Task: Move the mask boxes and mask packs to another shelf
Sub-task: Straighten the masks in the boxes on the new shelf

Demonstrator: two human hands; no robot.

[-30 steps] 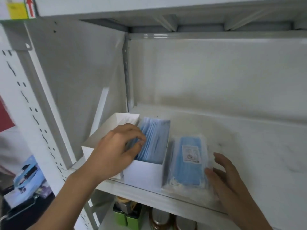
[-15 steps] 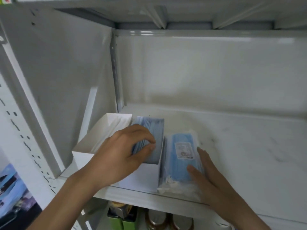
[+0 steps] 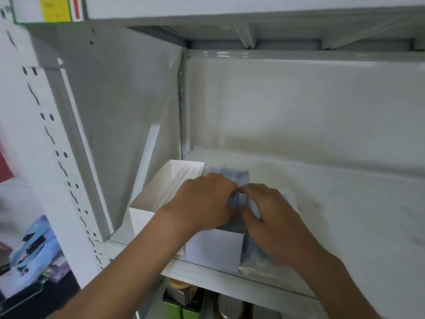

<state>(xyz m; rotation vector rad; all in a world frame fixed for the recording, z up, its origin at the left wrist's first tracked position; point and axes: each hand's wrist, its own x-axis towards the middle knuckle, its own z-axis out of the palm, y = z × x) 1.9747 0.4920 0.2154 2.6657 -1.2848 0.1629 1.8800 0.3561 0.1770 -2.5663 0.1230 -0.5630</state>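
Both hands, left hand [image 3: 204, 201] and right hand [image 3: 271, 217], are closed together on blue masks [image 3: 232, 178] in the white box [image 3: 213, 249] beneath them.

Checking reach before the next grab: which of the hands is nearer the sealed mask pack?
Right. The right hand lies over the sealed mask pack; the left hand is over the open mask box beside it.

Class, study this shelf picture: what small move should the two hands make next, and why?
Probably press the blue masks down into the white box. Both the left hand and right hand pinch the stack, which stands above the box's rim on the shelf.
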